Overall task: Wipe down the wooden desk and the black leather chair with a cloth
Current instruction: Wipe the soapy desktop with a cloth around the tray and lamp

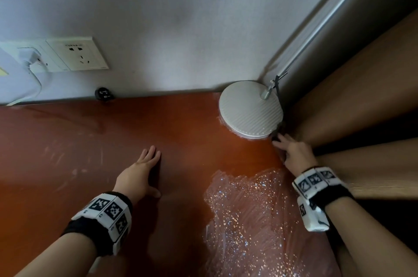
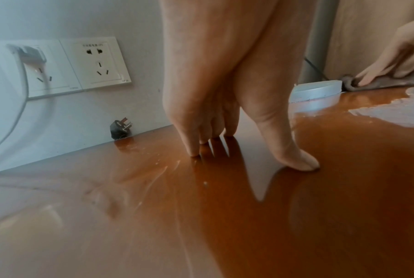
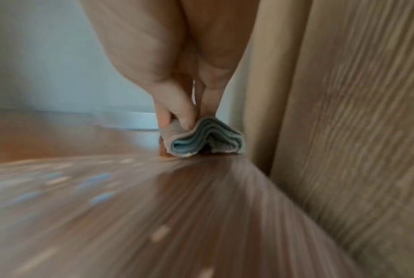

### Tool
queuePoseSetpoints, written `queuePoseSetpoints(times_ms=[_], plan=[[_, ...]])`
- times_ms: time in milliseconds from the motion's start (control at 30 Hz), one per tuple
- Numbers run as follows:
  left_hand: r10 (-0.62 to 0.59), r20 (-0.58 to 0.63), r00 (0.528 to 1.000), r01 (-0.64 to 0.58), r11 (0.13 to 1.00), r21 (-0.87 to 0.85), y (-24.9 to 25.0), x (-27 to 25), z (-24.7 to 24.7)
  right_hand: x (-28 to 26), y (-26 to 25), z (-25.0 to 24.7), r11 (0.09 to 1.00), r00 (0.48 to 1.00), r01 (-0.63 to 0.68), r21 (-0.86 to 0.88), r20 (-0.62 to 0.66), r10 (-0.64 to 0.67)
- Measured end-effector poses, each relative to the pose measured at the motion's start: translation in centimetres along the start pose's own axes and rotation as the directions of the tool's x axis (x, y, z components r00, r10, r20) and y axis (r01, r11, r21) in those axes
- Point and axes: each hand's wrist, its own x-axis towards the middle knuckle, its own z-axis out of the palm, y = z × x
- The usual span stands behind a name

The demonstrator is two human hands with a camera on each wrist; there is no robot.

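Glittery plastic sheet (image 1: 260, 220) lies closest, spread over the near right part of the wooden worktop (image 1: 90, 163), probably laid there as a cover. Beyond it the left hand (image 1: 141, 170) rests flat on bare wood with fingers straight and spread, holding nothing; it looks placed there to brace the body while the other arm reaches. Farther back, the right hand (image 1: 294, 152) pinches a folded cloth (image 3: 208, 139) between thumb and fingers and presses it down at the worktop's right edge, just beside the round lamp base (image 1: 251, 109). Folding likely gives a firmer pad for that tight corner against the wooden panel (image 1: 362, 95). Wall sockets (image 1: 77, 54) sit farthest off. No chair shows.
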Motion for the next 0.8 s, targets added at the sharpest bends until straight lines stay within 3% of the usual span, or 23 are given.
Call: queuePoseSetpoints(times_ms=[67, 133, 367, 400, 467, 533, 567, 633, 733, 800], plan=[[0.001, 0.007, 1.000, -0.001, 1.000, -0.005, 0.1, 0.0, -0.1, -2.5, -1.1, 1.4, 0.984, 0.982, 0.175, 0.020, 0.063, -0.176], [0.003, 0.014, 1.000, -0.003, 1.000, 0.002, 0.2, -0.1, -0.2, -3.6, -1.7, 1.8, 0.972, 0.966, 0.217, 0.090, 0.126, -0.227], [-0.005, 0.005, 1.000, 0.005, 0.999, 0.035, 0.3, -0.9, 0.6, -0.6, 0.9, 0.8, 0.988, 0.997, -0.075, 0.135, -0.016, 0.078], [-0.003, 0.004, 1.000, 0.003, 0.999, 0.039, 0.2, -1.2, 0.8, -1.2, -0.1, 1.1, 0.990, 0.999, -0.041, 0.135, -0.016, 0.043], [0.010, 0.011, 1.000, -0.011, 0.999, 0.052, 0.2, -1.8, 1.3, -3.3, -2.5, 2.4, 0.976, 0.983, 0.181, 0.123, 0.008, -0.183], [0.037, 0.028, 0.999, -0.039, 0.996, 0.078, 0.3, -2.5, 1.8, -5.8, -5.1, 3.7, 0.897, 0.896, 0.416, 0.151, 0.102, -0.433], [0.053, 0.043, 0.998, -0.057, 0.994, 0.094, 0.3, -2.9, 2.0, -6.3, -5.9, 3.9, 0.872, 0.869, 0.451, 0.188, 0.129, -0.478], [0.079, 0.077, 0.994, -0.087, 0.990, 0.108, 0.4, -3.5, 2.2, -5.0, -5.8, 3.5, 0.888, 0.886, 0.424, 0.177, 0.121, -0.447], [0.101, 0.111, 0.989, -0.112, 0.989, 0.096, 0.3, -4.5, 2.4, -1.1, -4.7, 2.2, 0.962, 0.961, 0.266, 0.064, 0.056, -0.270], [0.103, 0.126, 0.987, -0.116, 0.988, 0.101, 0.1, -5.4, 2.7, -0.7, -5.7, 2.0, 0.983, 0.983, 0.183, 0.026, 0.026, -0.183]])
